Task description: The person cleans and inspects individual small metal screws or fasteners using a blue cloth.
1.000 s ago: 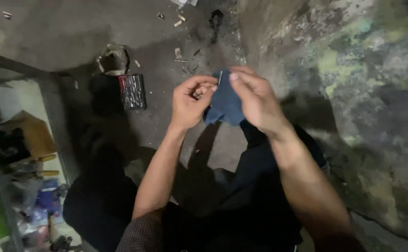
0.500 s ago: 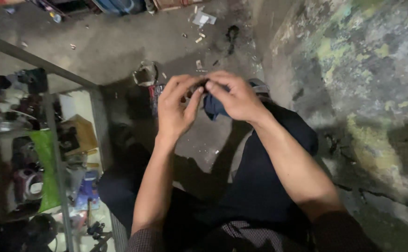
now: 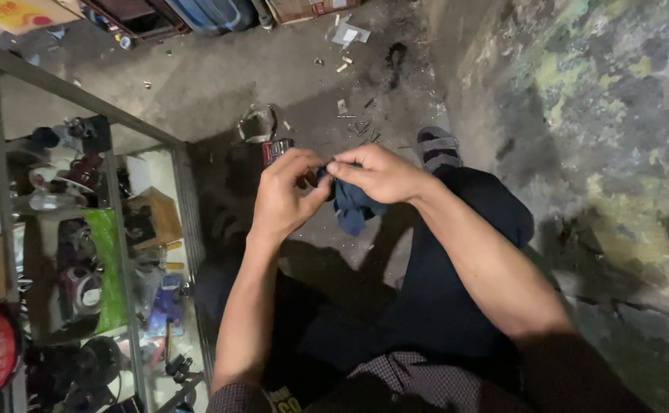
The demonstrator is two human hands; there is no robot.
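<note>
A seated person is working a dark blue cloth between both hands above a concrete floor, legs in dark trousers stretching out toward a sandalled foot. The left hand is pinching in at the cloth's upper edge, thumb and fingers closed on something small that cannot be made out from this view; the right hand is gripping the top of the cloth, its fingertips meeting those of the left, while the rest of the fabric is hanging loose just below the two hands. Judging by the grip, the handling is partway through: the cloth is bunched rather than folded flat or laid aside, and whatever is being rubbed or wrapped is mostly hidden by the fingers. Beyond the cloth on the floor, a small dark box of bits is lying just behind the left hand, with a roll of tape a little farther off and loose screws scattered near it; none of these is being touched. To the left of the cloth, a glass display case is standing with assorted goods crowded on its shelves. To the right of the cloth, a stained, mottled wall is running alongside the outstretched leg.
</note>
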